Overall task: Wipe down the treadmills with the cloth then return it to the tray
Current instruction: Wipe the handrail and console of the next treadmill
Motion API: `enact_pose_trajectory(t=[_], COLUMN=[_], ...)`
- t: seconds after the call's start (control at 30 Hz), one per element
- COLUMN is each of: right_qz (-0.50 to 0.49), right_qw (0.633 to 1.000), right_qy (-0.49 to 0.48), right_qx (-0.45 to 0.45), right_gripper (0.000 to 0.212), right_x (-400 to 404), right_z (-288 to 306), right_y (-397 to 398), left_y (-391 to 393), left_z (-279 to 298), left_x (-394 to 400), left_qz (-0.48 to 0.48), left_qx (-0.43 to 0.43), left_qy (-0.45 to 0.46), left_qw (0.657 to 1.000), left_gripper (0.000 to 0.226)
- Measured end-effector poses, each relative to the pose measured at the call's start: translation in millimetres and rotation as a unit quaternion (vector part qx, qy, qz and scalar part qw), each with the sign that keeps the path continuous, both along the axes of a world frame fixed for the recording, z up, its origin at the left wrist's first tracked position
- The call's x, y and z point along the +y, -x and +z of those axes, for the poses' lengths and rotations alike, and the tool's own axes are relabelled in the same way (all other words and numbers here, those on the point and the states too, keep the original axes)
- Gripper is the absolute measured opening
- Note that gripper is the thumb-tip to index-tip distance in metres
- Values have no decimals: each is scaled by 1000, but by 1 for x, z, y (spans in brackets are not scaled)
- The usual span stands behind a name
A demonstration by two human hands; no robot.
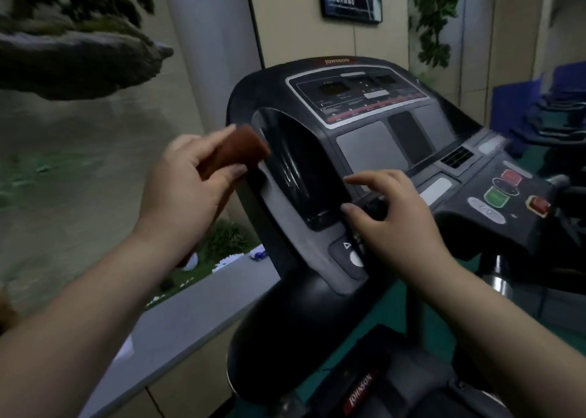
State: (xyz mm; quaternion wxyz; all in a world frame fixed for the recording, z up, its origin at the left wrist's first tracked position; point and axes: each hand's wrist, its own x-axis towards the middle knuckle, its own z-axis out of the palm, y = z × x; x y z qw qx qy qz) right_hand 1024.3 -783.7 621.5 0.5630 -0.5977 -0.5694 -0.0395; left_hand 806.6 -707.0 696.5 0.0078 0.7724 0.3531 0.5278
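The cloth looks light and soft, so I judge a thumb-and-finger pinch at its folded edge is enough. My left hand pinches it at the treadmill console's left rim. It is rust-brown, folded thick. My right hand rests loose-fingered on the console, holding nothing.

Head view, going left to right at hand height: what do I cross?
left hand → brown cloth → glossy black cup holder recess → right hand → green button → red safety key
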Motion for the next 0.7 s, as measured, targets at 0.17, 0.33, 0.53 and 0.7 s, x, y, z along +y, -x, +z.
enact_pose_trajectory(t=[0.17,0.33,0.53,0.7], right_qz=[-25,-14,-1,13], right_qw=[994,988,985,984], right_qy=[63,93,94,101], right_qx=[-80,-121,-145,-149], right_gripper=[56,73,76,80], right_x=[28,56,70,76], right_z=[15,29,38,39], right_y=[-2,-12,-27,-35], left_y=[-2,-11,-12,-21], left_z=[44,29,25,41], left_x=[60,79,82,93], left_qz=[-4,-42,-85,10], left_qx=[83,198,191,171], left_qy=[-113,-111,-109,-121], left_qw=[990,973,972,978], left_gripper=[42,36,39,32])
